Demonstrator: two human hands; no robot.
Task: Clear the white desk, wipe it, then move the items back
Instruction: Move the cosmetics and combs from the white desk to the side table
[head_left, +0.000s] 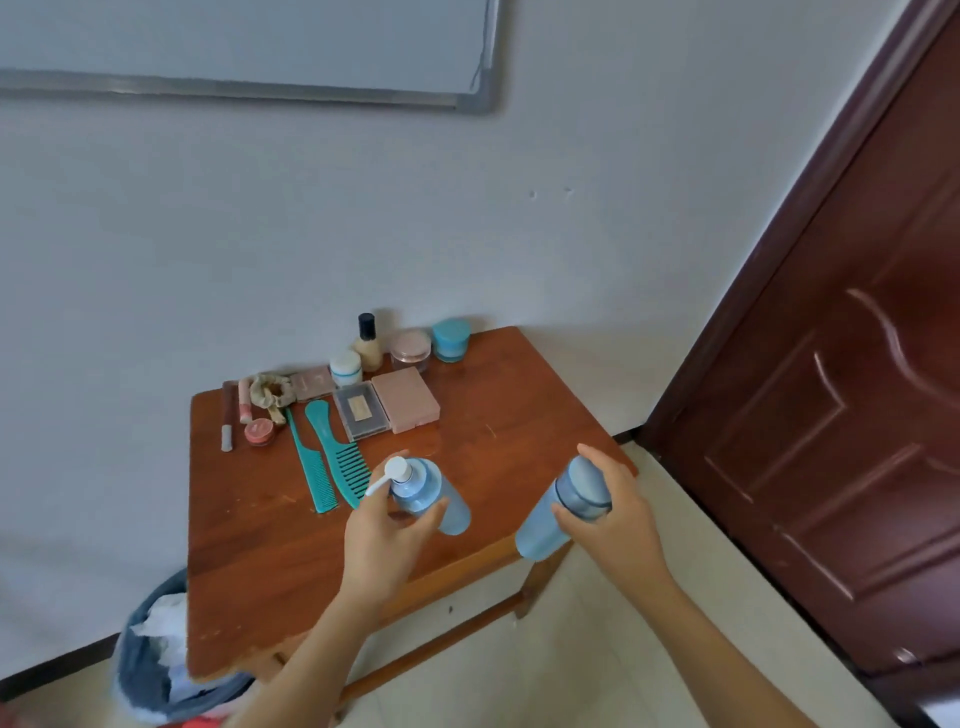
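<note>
Gripping a blue pump bottle (415, 488) in the left hand (387, 530) and a blue capped bottle (566, 499) in the right hand (615, 514), the person holds both tilted over the near side of the brown wooden desk (498, 415), beside the teal combs (332, 457). Each hand's fingers (434, 512) curl round its bottle just below the top. Smooth rigid plastic like this is probably light and somewhat slippery; the body is a safer hold than the pump head, which could depress. Both forearms reach forward, well apart.
</note>
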